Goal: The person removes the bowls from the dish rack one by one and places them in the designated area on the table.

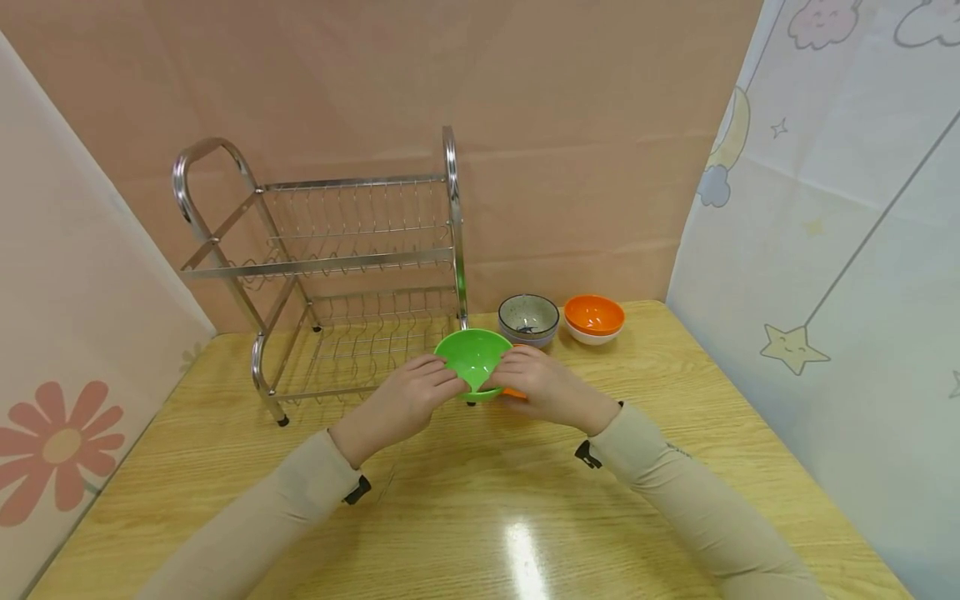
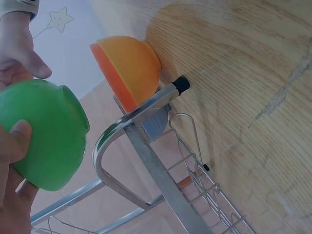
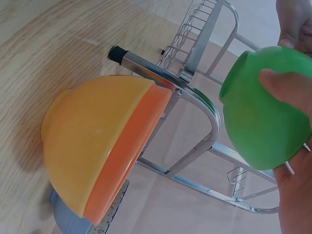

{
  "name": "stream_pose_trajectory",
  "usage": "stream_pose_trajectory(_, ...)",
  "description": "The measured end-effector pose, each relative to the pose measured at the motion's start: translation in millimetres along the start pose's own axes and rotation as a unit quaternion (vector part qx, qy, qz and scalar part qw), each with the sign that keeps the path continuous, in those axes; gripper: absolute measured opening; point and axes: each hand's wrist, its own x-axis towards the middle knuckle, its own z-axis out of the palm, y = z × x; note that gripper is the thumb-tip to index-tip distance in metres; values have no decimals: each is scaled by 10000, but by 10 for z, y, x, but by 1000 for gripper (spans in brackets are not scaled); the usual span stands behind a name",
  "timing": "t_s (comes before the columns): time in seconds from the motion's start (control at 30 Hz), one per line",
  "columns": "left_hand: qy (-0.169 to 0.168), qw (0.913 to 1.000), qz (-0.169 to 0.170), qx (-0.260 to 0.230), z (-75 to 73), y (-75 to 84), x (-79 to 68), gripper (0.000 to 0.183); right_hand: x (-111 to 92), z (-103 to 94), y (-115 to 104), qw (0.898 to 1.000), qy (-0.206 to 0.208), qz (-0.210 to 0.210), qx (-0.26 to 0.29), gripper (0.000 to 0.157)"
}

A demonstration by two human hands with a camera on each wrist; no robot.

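Note:
Both hands hold a green bowl (image 1: 474, 354) above the table, its hollow side toward the head camera. My left hand (image 1: 405, 400) grips its left side, and the left wrist view shows the thumb on the outer wall. On the right side, my right hand (image 1: 543, 385) grips the bowl, its thumb against the green wall in the right wrist view. Below stands a yellow-orange bowl (image 3: 92, 141) with an orange band at its rim, mostly hidden by the right hand in the head view.
A two-tier metal dish rack (image 1: 345, 262) stands at the back left. To its right are a speckled grey bowl (image 1: 528, 315) and an orange bowl (image 1: 595, 315) stacked on a white one (image 1: 592, 339). The wooden table (image 1: 450, 517) meets a cloth backdrop (image 1: 570, 167) behind.

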Motion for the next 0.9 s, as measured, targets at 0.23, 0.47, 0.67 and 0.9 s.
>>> stream_pose_trajectory(0.23,85,9999,6,-84,10,9,11,20,-9,3,1,9999,122,-60,-107,37)
stream_pose_trajectory(0.47,143,9993,50,-339,8,20,31,21,-25,-14,-10,9994,147,-83,-307,36)
stream_pose_trajectory(0.67,49,9974,17,-718,4,17,42,20,-44,-16,-18,9990,107,-98,-411,37)
stream_pose_trajectory(0.9,-106,9830,-420,-1785,-90,-20,58,22,-80,-24,-4,9982,114,-133,-580,33)
